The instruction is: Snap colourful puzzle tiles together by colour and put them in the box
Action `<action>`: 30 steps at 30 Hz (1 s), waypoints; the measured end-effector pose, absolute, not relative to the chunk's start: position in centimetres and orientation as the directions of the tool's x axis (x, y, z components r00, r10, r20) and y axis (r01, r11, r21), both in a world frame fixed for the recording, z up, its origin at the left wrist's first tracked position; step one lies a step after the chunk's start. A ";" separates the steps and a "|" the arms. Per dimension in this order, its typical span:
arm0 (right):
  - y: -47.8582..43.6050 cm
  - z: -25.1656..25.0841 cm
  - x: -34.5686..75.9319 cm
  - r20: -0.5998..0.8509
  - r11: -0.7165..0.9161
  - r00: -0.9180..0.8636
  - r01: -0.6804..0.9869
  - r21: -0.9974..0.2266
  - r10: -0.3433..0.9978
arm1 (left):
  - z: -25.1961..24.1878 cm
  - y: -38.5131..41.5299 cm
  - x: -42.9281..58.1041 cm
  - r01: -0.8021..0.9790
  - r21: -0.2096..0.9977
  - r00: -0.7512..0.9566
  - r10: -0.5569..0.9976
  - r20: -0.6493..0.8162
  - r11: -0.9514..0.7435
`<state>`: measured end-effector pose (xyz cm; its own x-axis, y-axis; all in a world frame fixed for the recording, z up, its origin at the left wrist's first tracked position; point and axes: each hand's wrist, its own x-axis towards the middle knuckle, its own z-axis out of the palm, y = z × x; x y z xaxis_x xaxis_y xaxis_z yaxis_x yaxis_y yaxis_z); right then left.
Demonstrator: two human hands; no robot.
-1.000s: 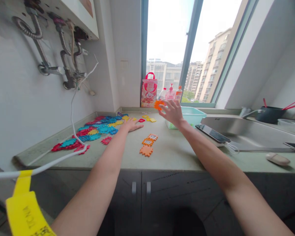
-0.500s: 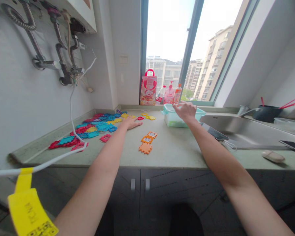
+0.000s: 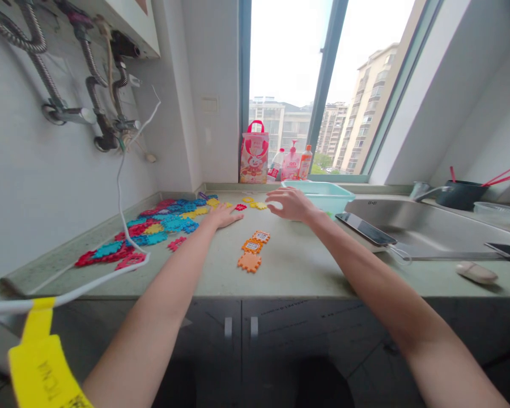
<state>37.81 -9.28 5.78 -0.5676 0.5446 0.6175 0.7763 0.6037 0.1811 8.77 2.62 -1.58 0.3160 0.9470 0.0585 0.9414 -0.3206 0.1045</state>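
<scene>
My left hand rests on the counter with its fingers apart, at the right edge of a spread of blue, red and yellow toothed tiles. Just right of its fingers lies a red tile. My right hand hovers in front of a mint-green plastic tub, fingers stretched left toward a few yellow tiles; I see nothing in it. Between my forearms, a row of orange tiles lies on the counter. Some green pieces show low in the tub, partly hidden by my arm.
A phone lies by the steel sink, and a pale soap-like object near the front edge. A white cable with a yellow tag crosses the left side. A pink bag and bottles stand at the window.
My right hand has moved left from over the tub to beside the yellow tiles. My left hand stays about where it was; the view has shifted slightly.
</scene>
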 end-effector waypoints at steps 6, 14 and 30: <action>-12.0 7.0 37.3 0.548 0.658 -0.519 0.749 -0.078 0.656 | -1.7 3.6 8.8 0.924 0.081 0.370 0.928 0.043 -0.373; -12.9 3.7 34.9 0.125 0.735 -0.737 0.612 -0.293 0.664 | -0.8 2.9 8.8 0.903 0.007 0.376 0.800 0.468 -0.429; -12.2 3.2 35.3 0.142 0.641 -0.625 0.739 -0.210 0.767 | 0.5 0.7 10.9 0.818 -0.194 0.574 0.791 0.211 -0.542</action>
<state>35.26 -12.20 3.22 -0.6251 0.7674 0.1424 0.7387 0.6406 -0.2095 10.93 0.72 0.45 0.5743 0.7910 0.2110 0.8177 -0.5421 -0.1936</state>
